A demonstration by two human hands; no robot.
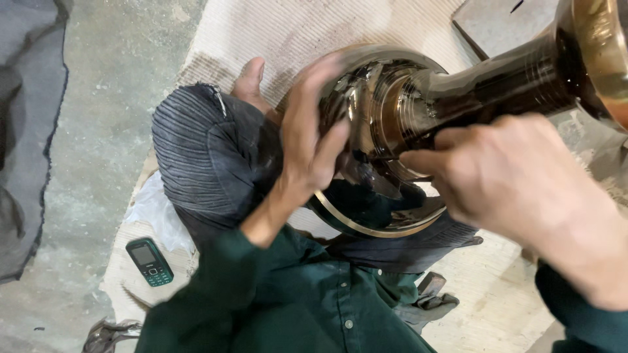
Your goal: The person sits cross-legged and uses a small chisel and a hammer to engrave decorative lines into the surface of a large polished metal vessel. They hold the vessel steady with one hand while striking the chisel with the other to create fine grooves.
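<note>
Head view: two hands, left [311,134] and right [517,176], each grip around one brass vessel [418,98]; one phone [149,261]

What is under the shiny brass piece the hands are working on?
The brass piece rests on the person's lap, on dark trousers, above corrugated cardboard. Its underside contact is hidden.

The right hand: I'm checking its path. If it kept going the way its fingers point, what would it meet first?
Probably the polished brass vessel: the right hand points left at its flared base, fingertips apparently already against it, though motion blur hides exact contact.
</note>
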